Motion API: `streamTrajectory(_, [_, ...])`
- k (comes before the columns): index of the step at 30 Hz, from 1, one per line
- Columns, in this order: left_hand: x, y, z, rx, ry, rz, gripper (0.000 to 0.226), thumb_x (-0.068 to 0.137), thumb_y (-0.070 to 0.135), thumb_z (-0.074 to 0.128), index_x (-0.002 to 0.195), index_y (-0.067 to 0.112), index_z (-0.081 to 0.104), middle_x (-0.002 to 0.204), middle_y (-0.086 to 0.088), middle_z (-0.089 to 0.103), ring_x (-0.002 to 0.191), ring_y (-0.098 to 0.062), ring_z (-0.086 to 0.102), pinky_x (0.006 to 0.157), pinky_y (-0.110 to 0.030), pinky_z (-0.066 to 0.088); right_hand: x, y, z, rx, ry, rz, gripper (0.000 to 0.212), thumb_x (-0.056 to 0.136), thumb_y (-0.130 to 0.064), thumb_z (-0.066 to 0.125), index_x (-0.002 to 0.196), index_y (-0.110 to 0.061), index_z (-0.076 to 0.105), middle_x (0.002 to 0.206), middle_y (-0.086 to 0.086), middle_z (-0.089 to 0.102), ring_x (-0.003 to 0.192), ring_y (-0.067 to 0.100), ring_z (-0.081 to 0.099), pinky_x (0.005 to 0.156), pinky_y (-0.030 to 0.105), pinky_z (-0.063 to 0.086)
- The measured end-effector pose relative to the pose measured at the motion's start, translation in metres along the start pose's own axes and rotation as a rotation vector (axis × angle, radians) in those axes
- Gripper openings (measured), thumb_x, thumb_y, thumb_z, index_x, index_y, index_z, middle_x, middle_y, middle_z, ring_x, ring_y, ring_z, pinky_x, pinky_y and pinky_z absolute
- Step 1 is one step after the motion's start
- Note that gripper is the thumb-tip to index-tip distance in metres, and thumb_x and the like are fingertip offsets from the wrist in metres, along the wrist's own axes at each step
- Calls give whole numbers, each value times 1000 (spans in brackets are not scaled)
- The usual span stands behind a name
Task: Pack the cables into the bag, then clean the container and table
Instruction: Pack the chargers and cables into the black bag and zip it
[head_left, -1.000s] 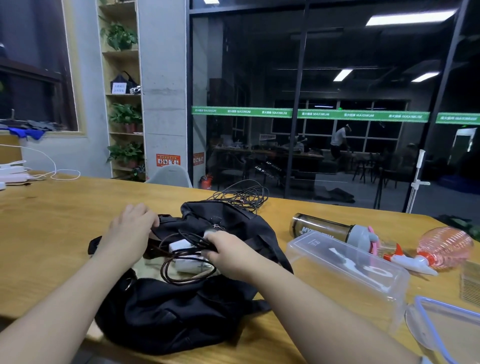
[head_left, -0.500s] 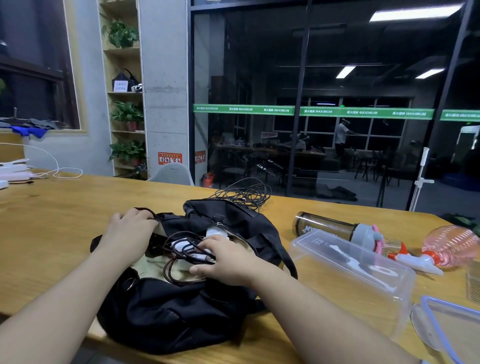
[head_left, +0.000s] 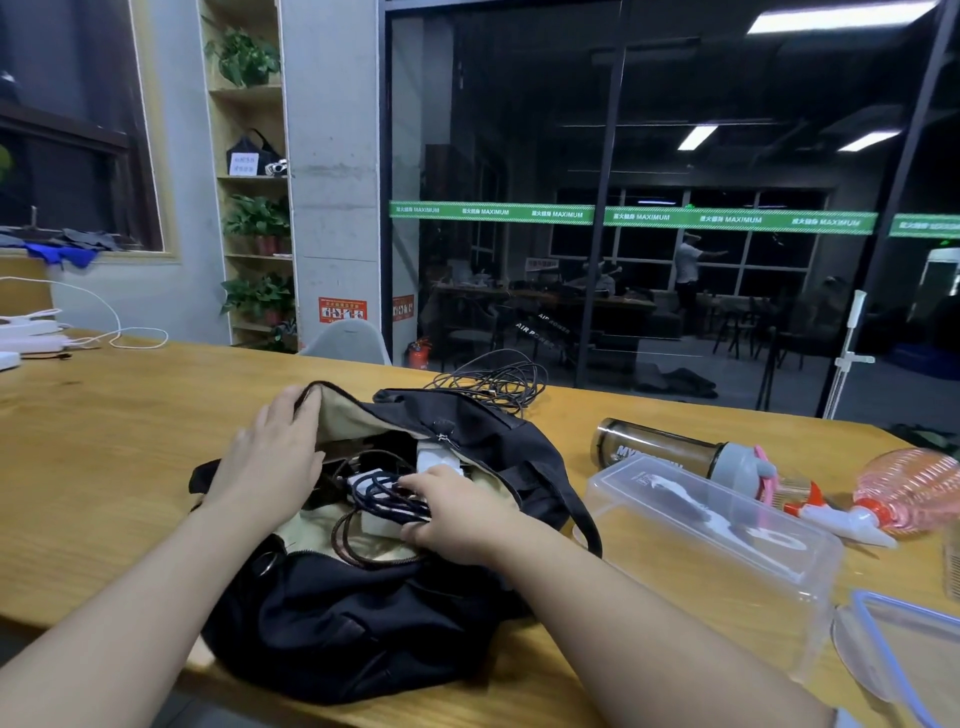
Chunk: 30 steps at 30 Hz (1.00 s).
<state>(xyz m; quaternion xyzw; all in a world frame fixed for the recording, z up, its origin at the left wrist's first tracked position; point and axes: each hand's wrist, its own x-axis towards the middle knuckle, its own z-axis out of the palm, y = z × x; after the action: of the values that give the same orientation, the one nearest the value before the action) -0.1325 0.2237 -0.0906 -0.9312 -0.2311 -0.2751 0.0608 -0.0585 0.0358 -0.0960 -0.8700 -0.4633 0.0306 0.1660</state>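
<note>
Wooden table (head_left: 104, 441) runs across the scene in front of a dark glass wall, with a shelf of potted plants (head_left: 254, 228) far left beside a concrete pillar. At the table's far left edge lie white power strips (head_left: 26, 335) with a white cord (head_left: 119, 332) looping off them.

In the middle near the person sits the black bag (head_left: 363, 623), its mouth open and its pale lining showing. The left hand (head_left: 270, 462) rests on the bag's left rim, its fingers curled over the raised edge of the flap, holding the mouth open. Inside the opening lies a bundle of dark cables (head_left: 384, 493) on top of white chargers (head_left: 436, 457); a brown cord loops out toward the near side of the opening. The right hand (head_left: 457, 514) reaches into the mouth from the right, forearm crossing the bag's right side, thumb and fingers pinching the bundle of dark cables.

Behind the bag, on the far side, a loose coil of black cable (head_left: 493, 382) lies on the table, touching the bag's far edge. To the right, just beside the bag's strap, stands the clear plastic container (head_left: 717, 540). Beyond it lies a dark water bottle (head_left: 654, 449) on its side, then a pink spray bottle (head_left: 904, 493), also lying down. At the near right corner a blue-rimmed lid (head_left: 904, 660) is partly in view.
</note>
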Motion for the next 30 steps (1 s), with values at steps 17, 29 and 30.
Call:
streamTrajectory(17, [-15, 36, 2, -372, 101, 165, 43, 92, 37, 32, 121, 20, 60, 124, 3, 56, 118, -22, 45, 99, -43, 36, 36, -13, 18, -121, 246, -202, 28, 89, -17, 59, 107, 4, 60, 107, 23, 53, 99, 38, 50, 83, 41, 42])
streamTrajectory(29, [-36, 35, -2, -502, -287, 414, 56, 65, 88, 17, 111, 66, 40, 119, 36, 41, 118, 7, 38, 103, -29, 34, -14, 29, -43, -79, 204, -121, 46, 82, -45, 67, 117, -17, 62, 113, -1, 60, 105, 14, 53, 89, 29, 45])
streamTrajectory(30, [-35, 37, -3, -494, -320, 446, 41, 70, 82, 27, 106, 69, 41, 117, 36, 42, 116, 8, 38, 102, -26, 33, -17, 32, -44, -108, 197, -99, 39, 85, -41, 66, 114, -16, 63, 111, 0, 60, 102, 15, 54, 87, 29, 45])
